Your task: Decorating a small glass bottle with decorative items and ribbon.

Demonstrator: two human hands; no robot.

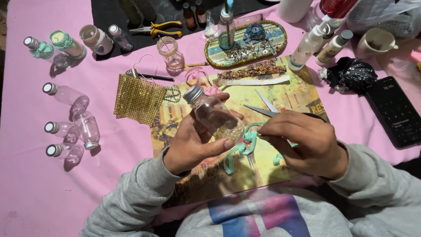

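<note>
Holding a small clear bottle [215, 115] tilted, silver cap up-left, in the left hand [193, 142], fingers wrapped round its lower half, thumb pressing across the front. Gripping scissors [267, 109] in the right hand [307, 142], fingers closed on the handles, blades slightly parted and pointing up-left, just beside the bottle. Trailing green cord [241, 149] from the bottle's base down between both hands, looping over the printed board [302, 94] underneath. Working over a pink tablecloth [35, 193].

Lying left of the board: gold mesh patch [138, 100]. Resting further left: four empty capped bottles [66, 127], well apart from the hands. Sitting along the top: decorated bottles [66, 44], yellow-handled pliers [160, 30], a small glass jar [170, 52], an oval tray [272, 48] holding trinkets and a bottle. Lying right: two white squeeze bottles [318, 44], a crumpled black cloth [351, 74], a dark phone [394, 112], a white cup [375, 43]. Wearing grey sleeves, both wrists.
</note>
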